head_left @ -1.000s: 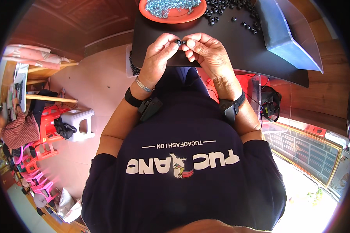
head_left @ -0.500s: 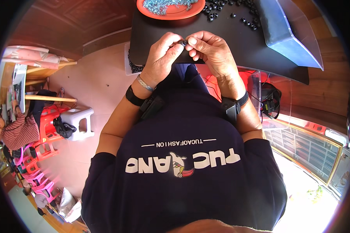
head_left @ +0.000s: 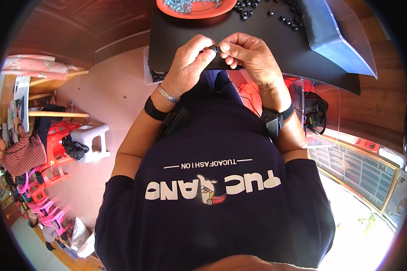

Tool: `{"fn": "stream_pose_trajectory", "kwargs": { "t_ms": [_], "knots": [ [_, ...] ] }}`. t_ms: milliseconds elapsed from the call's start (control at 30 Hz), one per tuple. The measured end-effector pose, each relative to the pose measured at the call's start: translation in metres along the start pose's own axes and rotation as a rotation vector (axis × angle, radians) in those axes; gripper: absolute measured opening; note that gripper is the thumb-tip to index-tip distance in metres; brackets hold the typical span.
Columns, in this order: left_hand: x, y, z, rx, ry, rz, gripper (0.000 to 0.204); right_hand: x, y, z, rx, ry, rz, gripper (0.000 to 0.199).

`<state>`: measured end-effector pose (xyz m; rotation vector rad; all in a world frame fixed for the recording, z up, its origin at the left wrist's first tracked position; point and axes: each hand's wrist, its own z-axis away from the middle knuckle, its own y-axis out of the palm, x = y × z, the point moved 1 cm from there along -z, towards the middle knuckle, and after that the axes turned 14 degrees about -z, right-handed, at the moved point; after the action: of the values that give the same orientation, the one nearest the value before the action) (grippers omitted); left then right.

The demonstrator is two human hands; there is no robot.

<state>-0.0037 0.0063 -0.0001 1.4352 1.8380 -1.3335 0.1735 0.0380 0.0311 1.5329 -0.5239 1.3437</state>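
Observation:
Over the near edge of the black table, my left hand (head_left: 188, 61) pinches a small, round black part (head_left: 215, 48) between thumb and fingertips. My right hand (head_left: 251, 56) meets it from the right, its thumb and forefinger pressed together right beside the part. Whatever those right fingertips hold is too small to make out. Beyond the hands sits an orange-red dish (head_left: 199, 15) with many tiny blue-silver pieces (head_left: 192, 5) in it. Loose black parts like the held one (head_left: 246, 10) lie to the right of the dish.
A translucent angled plastic panel (head_left: 334, 45) stands on the table's (head_left: 267, 36) right side. Below the table's left edge is a clear bin (head_left: 148, 72) of black parts. Plastic stools (head_left: 91, 140) and a seated person (head_left: 25, 151) are far left. A black bag-like item (head_left: 315, 115) hangs at right.
The right hand and forearm have shifted slightly right, and the right fingers remain pinched at the part. The left hand keeps its hold on the black part, now a little higher in view.

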Motion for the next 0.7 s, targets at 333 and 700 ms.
{"fn": "stream_pose_trajectory", "kwargs": {
  "t_ms": [333, 700],
  "knots": [
    [-0.0025, -0.0007, -0.0014, -0.015, 0.084, -0.052, 0.008, -0.0047, -0.0055, -0.0056, 0.025, 0.106, -0.180, 0.017],
    [-0.0028, -0.0035, -0.0012, 0.020, -0.015, 0.015, 0.012, -0.0074, -0.0073, -0.0077, 0.071, 0.106, -0.263, 0.017]
  ]
}}
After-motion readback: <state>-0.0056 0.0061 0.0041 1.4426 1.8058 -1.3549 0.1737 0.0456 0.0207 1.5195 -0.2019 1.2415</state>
